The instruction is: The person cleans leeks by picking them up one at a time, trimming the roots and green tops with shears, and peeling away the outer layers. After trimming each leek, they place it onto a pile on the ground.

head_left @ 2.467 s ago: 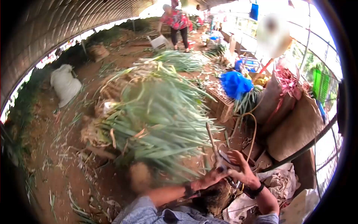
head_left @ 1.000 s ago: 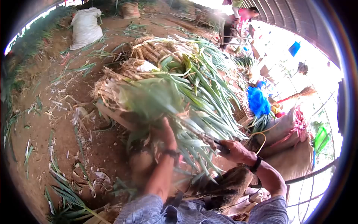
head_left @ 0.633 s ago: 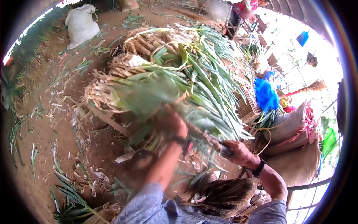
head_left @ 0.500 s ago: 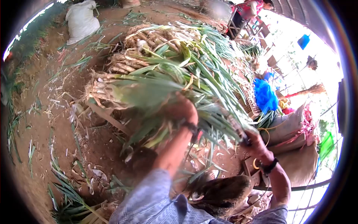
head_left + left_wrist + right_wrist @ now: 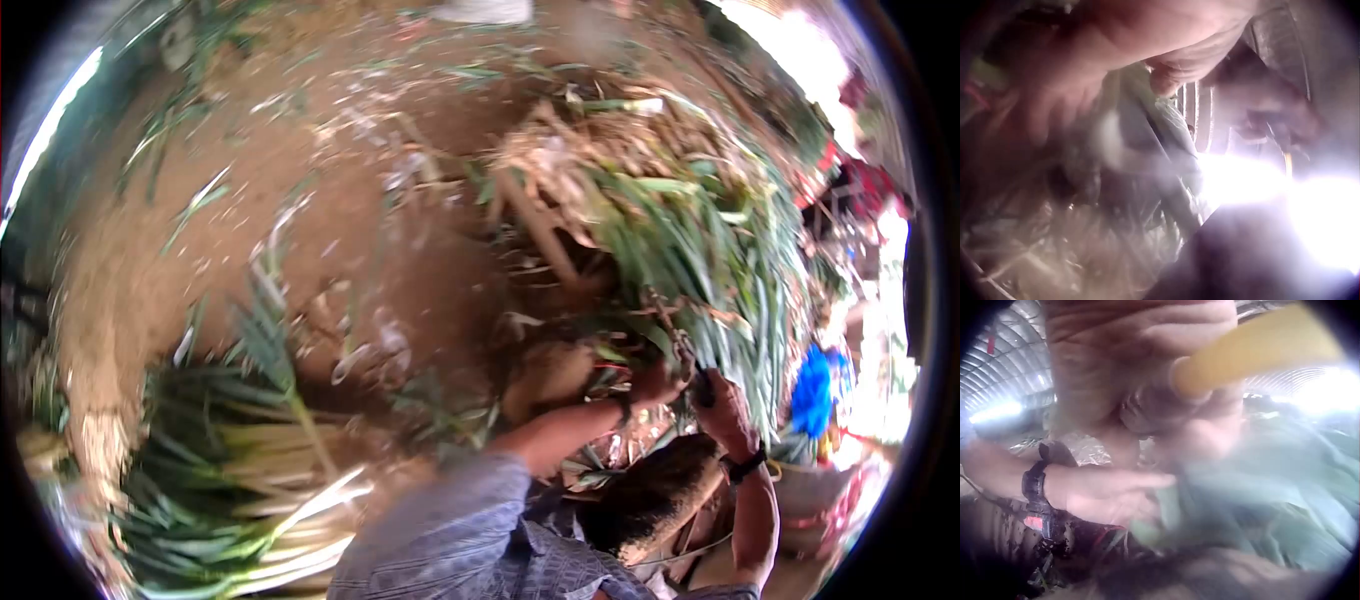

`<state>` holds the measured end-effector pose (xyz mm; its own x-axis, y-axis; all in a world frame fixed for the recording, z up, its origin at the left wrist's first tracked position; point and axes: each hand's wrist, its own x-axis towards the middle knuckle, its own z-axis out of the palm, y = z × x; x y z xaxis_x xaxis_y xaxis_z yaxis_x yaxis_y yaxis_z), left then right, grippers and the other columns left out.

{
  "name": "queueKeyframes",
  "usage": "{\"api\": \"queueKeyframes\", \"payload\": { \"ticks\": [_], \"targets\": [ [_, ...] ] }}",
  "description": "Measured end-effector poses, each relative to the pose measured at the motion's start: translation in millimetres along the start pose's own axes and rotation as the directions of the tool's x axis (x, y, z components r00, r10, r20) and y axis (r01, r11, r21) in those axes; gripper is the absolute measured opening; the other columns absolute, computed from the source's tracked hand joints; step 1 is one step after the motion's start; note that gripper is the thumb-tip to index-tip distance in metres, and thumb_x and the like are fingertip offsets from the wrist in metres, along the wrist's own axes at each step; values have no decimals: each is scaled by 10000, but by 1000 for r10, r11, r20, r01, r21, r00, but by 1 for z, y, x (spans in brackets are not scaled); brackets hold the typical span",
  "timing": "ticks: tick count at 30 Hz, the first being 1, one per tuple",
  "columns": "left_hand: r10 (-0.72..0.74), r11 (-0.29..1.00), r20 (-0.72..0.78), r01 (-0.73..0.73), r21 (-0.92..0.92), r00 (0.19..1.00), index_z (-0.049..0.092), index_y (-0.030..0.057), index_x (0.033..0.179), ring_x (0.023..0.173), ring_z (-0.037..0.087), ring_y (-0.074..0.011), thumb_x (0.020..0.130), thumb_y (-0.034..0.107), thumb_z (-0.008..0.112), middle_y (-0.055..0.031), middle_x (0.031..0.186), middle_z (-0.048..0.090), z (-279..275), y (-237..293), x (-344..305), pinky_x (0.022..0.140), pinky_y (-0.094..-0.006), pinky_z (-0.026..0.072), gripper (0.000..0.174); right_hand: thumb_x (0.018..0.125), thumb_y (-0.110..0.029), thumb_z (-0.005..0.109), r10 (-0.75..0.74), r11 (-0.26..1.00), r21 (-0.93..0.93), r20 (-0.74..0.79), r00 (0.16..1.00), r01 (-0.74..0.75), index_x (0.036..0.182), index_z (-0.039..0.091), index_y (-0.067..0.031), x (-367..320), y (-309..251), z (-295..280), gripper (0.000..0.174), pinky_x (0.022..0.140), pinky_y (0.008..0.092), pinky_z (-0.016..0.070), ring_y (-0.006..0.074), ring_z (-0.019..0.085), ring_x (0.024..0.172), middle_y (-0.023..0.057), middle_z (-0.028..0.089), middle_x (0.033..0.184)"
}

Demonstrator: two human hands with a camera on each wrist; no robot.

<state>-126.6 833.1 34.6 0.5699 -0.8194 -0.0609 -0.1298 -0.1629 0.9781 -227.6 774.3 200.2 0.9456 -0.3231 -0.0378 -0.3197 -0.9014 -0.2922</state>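
In the head view, the right hand (image 5: 725, 415) grips the black handle (image 5: 705, 385) of a long thin tool; a yellow tube (image 5: 1260, 353) runs from its end in the right wrist view. Just beside it is the left hand (image 5: 660, 383), by the lower edge of a large heap of leeks (image 5: 700, 250). The right wrist view shows that left hand (image 5: 1107, 497) with fingers fairly straight, touching a green leaf (image 5: 1169, 506). Blur hides the left fingertips in the left wrist view, where leaves lie below the palm (image 5: 1147, 31).
A second leek pile (image 5: 220, 490) lies at lower left on the dirt floor (image 5: 330, 210). A brown log-like object (image 5: 660, 490) is near the body. On the right are a blue bag (image 5: 812, 390) and sacks (image 5: 810, 495). A person in red (image 5: 875, 190) is at upper right.
The head view has swung left, bringing the second leek pile into sight. Both hands have come closer together, the left hand having left the middle of the heap for its lower edge.
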Motion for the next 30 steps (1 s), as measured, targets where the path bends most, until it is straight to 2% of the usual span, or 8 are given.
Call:
{"api": "queueKeyframes", "payload": {
  "ticks": [3, 5, 8, 15, 18, 21, 25, 30],
  "targets": [
    [359, 886, -84, -311, 343, 930, 674, 30, 788, 584, 629, -304, 797, 271, 635, -137, 617, 628, 23, -24, -16, 533, -465, 485, 244, 783, -97, 727, 12, 998, -56, 64, 998, -8, 1009, 591, -30, 34, -4, 18, 273, 660, 463, 498, 419, 642, 755, 219, 662, 838],
    [167, 687, 401, -398, 608, 901, 702, 65, 688, 601, 647, -294, 717, 208, 636, -118, 608, 639, 4, 7, -39, 531, -450, 495, 161, 786, -104, 718, -32, 997, -66, 26, 999, 34, 978, 555, -25, 48, 5, 27, 265, 644, 488, 471, 434, 615, 731, 226, 626, 762],
    [324, 632, 254, -408, 659, 911, 733, 102, 700, 717, 685, -253, 742, 189, 626, -90, 717, 702, 43, -23, -41, 616, -433, 522, 144, 782, -138, 729, 110, 990, -99, 91, 990, -101, 961, 541, -18, 55, -2, 10, 286, 638, 499, 448, 435, 597, 711, 227, 613, 757],
    [206, 917, 337, -301, 261, 919, 677, -51, 850, 760, 665, -333, 708, 58, 596, -206, 861, 696, 22, -34, -24, 733, -433, 529, 196, 767, -189, 754, 96, 991, -105, 109, 989, -85, 1039, 576, -20, 57, 49, 13, 366, 721, 499, 500, 439, 654, 842, 242, 669, 879],
    [350, 896, 103, -301, -326, 931, 634, -50, 933, 727, 671, -254, 847, 153, 618, -156, 860, 683, 23, -41, -38, 612, -380, 528, 221, 752, -184, 749, 124, 992, -36, 109, 986, -120, 1142, 580, 6, 58, 77, 19, 465, 760, 506, 491, 419, 654, 898, 253, 665, 948],
    [44, 983, 532, 58, -173, 846, 616, -20, 1004, 709, 668, -169, 957, 296, 603, -123, 914, 668, -58, 23, -90, 545, -341, 517, 319, 748, -159, 716, -27, 997, 74, -77, 997, 33, 1215, 576, 22, 64, 131, 55, 520, 776, 481, 490, 398, 644, 911, 238, 666, 988],
    [371, 857, 189, -256, -447, 909, 626, -8, 984, 760, 689, -177, 990, 289, 564, -99, 891, 673, -117, 53, -147, 659, -332, 545, 303, 707, -125, 745, -76, 980, 172, -134, 988, 99, 1269, 556, 65, 89, 188, 98, 622, 836, 393, 524, 322, 666, 954, 205, 674, 1015],
    [263, 965, -466, -234, 121, 845, 575, 21, 1246, 929, 685, -196, 1018, 228, 570, -105, 1019, 676, -195, 67, -261, 793, -319, 556, 308, 737, -142, 711, -90, 972, 212, -45, 995, 97, 1196, 586, 25, 109, 203, 121, 505, 776, 446, 508, 352, 653, 896, 211, 674, 985]
  ]
}}
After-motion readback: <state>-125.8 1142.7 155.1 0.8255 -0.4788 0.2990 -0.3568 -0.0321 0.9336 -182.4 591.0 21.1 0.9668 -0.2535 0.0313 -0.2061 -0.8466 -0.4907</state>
